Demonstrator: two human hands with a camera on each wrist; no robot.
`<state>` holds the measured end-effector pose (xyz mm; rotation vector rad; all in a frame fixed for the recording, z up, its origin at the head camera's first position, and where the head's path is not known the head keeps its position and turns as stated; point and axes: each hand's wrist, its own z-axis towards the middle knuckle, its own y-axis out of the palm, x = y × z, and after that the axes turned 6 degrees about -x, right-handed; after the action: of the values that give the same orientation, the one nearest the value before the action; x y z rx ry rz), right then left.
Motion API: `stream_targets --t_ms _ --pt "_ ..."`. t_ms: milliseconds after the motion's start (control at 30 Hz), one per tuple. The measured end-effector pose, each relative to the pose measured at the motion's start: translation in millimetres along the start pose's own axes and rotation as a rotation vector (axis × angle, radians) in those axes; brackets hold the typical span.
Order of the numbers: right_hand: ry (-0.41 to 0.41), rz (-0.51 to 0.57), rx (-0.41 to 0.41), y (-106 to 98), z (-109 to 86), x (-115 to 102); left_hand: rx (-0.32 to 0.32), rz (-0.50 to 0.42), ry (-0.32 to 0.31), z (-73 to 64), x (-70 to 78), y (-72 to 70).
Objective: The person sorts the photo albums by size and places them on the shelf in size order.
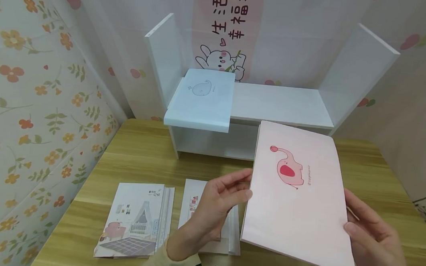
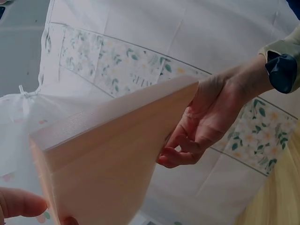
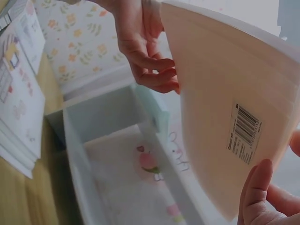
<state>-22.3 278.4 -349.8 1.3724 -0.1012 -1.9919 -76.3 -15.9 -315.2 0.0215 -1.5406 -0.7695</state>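
Note:
A pink notebook (image 1: 295, 217) with an elephant drawing on its cover is held up in front of a white shelf, slightly tilted. My left hand (image 1: 218, 199) pinches its left edge, thumb on the near side. At the opposite edge my right hand (image 1: 372, 235) grips it, thumb over the cover. In the right wrist view the notebook's back shows a barcode label (image 3: 244, 133), with the right thumb just below it. On the shelf's top board lies a light blue notebook (image 1: 203, 104) with a whale drawing, its near end jutting past the front edge.
The white shelf (image 1: 279, 102) has upright panels at both ends and a lower compartment. Two stacks of booklets lie on the wooden table: a left stack (image 1: 136, 213) and a right stack (image 1: 234, 234) partly behind my left forearm. Floral curtains (image 1: 29, 111) hang around the table.

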Motion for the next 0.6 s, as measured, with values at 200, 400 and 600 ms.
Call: stream_targets --t_ms 200,400,600 --pt "-0.038 -0.091 0.063 4.6 17.5 -7.1 0.006 -0.002 0.022 7.4 6.4 0.9" --pt "-0.071 0.067 0.065 0.8 37.6 -7.5 0.043 0.025 0.031 17.9 10.3 0.5" --pt "-0.012 0.019 0.142 -4.0 49.2 -6.8 0.089 0.025 0.041 28.8 11.5 -0.6"
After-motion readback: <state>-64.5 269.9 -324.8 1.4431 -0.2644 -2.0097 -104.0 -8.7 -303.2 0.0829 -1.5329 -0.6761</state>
